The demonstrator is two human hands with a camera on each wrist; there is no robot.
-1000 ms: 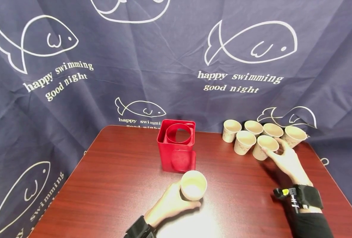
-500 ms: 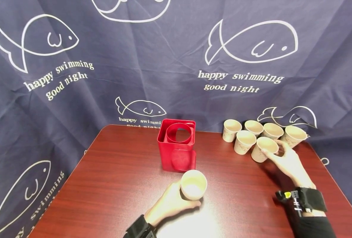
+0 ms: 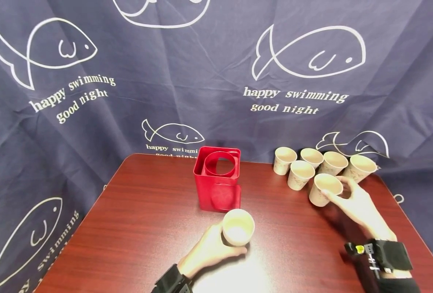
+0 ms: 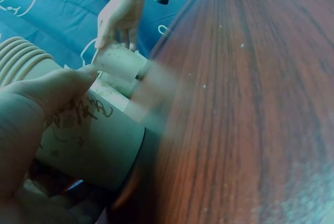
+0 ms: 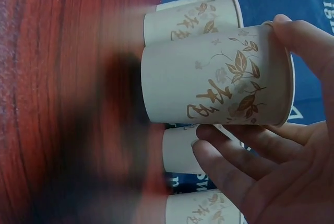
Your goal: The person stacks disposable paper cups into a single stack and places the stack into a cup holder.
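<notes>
Near the table's front, my left hand grips a stack of nested paper cups. Their several rims and brown print show in the left wrist view. On the right, my right hand pinches a single paper cup near its rim, between thumb and fingers. That cup bears brown leaves and lettering in the right wrist view. Just behind it stand several more paper cups, among them a near-left one and a far-right one. Whether the pinched cup touches the table I cannot tell.
A red square holder with a round ring in its top stands mid-table, just beyond the left hand's cups. The brown wooden table ends at a dark blue fish-print cloth hanging behind and beside it.
My right hand has drawn the pinched paper cup toward me, away from the cups behind it. The left hand and its stack of cups have stayed put.
</notes>
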